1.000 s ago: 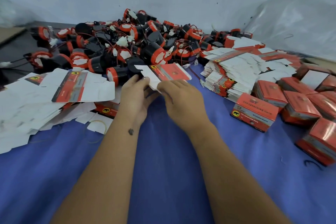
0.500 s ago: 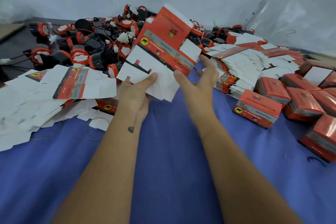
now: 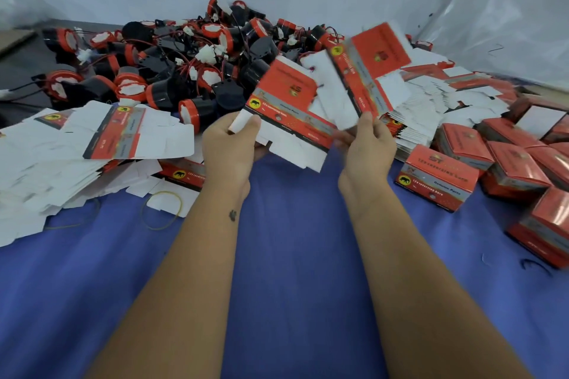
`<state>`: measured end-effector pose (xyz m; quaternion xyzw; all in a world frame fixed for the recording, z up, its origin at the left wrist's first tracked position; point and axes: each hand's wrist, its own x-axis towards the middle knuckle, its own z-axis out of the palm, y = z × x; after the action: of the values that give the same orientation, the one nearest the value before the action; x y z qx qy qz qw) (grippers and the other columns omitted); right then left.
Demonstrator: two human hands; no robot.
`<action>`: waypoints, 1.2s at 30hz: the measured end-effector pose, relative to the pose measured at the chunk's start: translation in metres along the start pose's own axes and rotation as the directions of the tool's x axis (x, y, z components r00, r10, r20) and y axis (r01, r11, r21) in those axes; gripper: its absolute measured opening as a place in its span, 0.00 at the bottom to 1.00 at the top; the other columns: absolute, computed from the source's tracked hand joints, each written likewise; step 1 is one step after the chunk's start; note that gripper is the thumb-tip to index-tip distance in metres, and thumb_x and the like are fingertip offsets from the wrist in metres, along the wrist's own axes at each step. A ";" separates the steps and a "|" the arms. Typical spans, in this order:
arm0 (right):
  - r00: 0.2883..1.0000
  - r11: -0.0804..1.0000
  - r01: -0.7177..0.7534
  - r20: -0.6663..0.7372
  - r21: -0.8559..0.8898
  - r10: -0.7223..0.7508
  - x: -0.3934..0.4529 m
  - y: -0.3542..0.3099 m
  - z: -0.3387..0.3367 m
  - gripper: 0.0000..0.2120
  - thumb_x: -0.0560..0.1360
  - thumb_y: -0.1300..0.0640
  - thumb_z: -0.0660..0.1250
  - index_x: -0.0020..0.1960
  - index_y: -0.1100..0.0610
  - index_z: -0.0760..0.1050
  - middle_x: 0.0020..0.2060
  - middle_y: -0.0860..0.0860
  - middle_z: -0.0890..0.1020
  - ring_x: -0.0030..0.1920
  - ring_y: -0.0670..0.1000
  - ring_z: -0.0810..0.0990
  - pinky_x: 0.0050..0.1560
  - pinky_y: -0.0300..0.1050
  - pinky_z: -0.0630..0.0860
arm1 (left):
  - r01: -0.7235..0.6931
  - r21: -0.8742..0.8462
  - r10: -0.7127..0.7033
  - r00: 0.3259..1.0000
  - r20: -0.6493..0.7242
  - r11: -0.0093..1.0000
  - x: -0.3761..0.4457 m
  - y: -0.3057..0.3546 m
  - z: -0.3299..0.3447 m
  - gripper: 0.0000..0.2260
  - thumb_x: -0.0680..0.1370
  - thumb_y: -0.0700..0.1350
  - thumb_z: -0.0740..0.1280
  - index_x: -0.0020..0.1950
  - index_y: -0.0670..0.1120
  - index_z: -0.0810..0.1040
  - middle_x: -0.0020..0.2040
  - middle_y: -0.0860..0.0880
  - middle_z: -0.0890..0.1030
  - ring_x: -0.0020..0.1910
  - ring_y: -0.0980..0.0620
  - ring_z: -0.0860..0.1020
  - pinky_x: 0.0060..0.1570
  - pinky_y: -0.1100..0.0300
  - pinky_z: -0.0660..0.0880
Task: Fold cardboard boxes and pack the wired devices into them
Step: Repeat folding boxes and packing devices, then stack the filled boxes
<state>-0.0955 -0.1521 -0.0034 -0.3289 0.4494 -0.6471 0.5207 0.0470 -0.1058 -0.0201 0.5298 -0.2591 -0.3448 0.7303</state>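
A packing workshop: heaped wired devices (image 3: 184, 71), stacked flat box blanks (image 3: 61, 157) and folded boxes (image 3: 437, 181) crowd a blue-covered surface (image 3: 292, 255).

Two flat box blanks (image 3: 286, 108) (image 3: 366, 71) in two hands (image 3: 229, 144) (image 3: 366, 144); two rubber bands (image 3: 161, 211) (image 3: 74, 218); devices (image 3: 172, 71) beyond count.

Red-and-white flat cartons (image 3: 284, 108) with yellow elephant badges; black devices (image 3: 172, 71) ringed red; blue counter (image 3: 292, 240); yellow rubber band (image 3: 160, 209).
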 end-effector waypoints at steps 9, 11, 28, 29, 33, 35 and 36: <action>0.830 0.868 0.350 0.546 -0.353 -0.113 -0.018 0.010 0.009 0.26 0.71 0.63 0.75 0.63 0.44 0.72 0.53 0.36 0.81 0.54 0.35 0.78 0.54 0.32 0.75 | 0.034 -0.189 -0.056 0.992 -0.112 0.981 0.002 0.006 -0.002 0.20 0.76 0.30 0.67 0.67 0.37 0.68 0.60 0.39 0.80 0.51 0.45 0.83 0.42 0.56 0.82; 0.825 0.844 0.398 0.543 -0.360 -0.157 -0.020 0.010 0.010 0.27 0.71 0.66 0.75 0.61 0.41 0.71 0.51 0.35 0.81 0.53 0.36 0.79 0.54 0.33 0.75 | -0.005 -0.107 -0.005 0.995 -0.095 0.994 0.002 0.004 -0.002 0.26 0.77 0.30 0.63 0.72 0.47 0.64 0.64 0.47 0.79 0.56 0.51 0.81 0.50 0.54 0.81; 0.864 0.821 0.405 0.463 -0.402 -0.200 -0.018 0.012 0.006 0.32 0.74 0.68 0.66 0.76 0.51 0.65 0.49 0.55 0.83 0.43 0.51 0.80 0.53 0.42 0.80 | -0.299 0.416 0.243 0.953 0.182 0.859 -0.009 -0.003 0.003 0.51 0.67 0.39 0.81 0.80 0.46 0.53 0.71 0.51 0.73 0.70 0.55 0.71 0.71 0.55 0.68; 0.871 0.812 0.411 0.441 -0.415 -0.215 -0.018 0.012 0.007 0.31 0.75 0.67 0.65 0.75 0.50 0.66 0.48 0.56 0.83 0.42 0.53 0.79 0.52 0.43 0.80 | -0.302 0.424 0.243 0.952 0.188 0.854 -0.009 -0.004 0.004 0.51 0.66 0.39 0.81 0.81 0.46 0.52 0.70 0.52 0.73 0.69 0.56 0.71 0.70 0.59 0.67; 0.894 0.852 0.425 0.285 -0.304 -0.344 -0.020 0.011 0.009 0.23 0.75 0.68 0.68 0.63 0.46 0.74 0.45 0.33 0.80 0.36 0.39 0.76 0.43 0.32 0.77 | -0.305 0.448 0.226 0.949 0.222 0.840 -0.010 -0.004 0.007 0.47 0.65 0.42 0.82 0.78 0.48 0.59 0.67 0.55 0.75 0.65 0.60 0.73 0.63 0.68 0.71; 0.899 0.870 0.425 0.225 -0.249 -0.375 -0.022 0.009 0.009 0.24 0.73 0.70 0.69 0.60 0.45 0.73 0.47 0.35 0.81 0.42 0.38 0.79 0.42 0.32 0.76 | -0.311 0.441 0.228 0.946 0.232 0.842 -0.011 -0.006 0.009 0.39 0.66 0.42 0.81 0.72 0.50 0.67 0.59 0.59 0.79 0.56 0.67 0.77 0.49 0.76 0.72; 0.900 0.873 0.422 0.224 -0.242 -0.373 -0.023 0.009 0.010 0.24 0.73 0.69 0.69 0.61 0.46 0.73 0.51 0.39 0.82 0.49 0.41 0.80 0.46 0.37 0.78 | -0.309 0.440 0.227 0.946 0.229 0.843 -0.011 -0.006 0.009 0.35 0.67 0.42 0.80 0.70 0.51 0.69 0.56 0.61 0.80 0.52 0.69 0.78 0.46 0.77 0.72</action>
<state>-0.0781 -0.1322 -0.0067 -0.5399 0.4142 -0.6386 0.3593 0.0325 -0.1038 -0.0234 0.6183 -0.4672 -0.2091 0.5963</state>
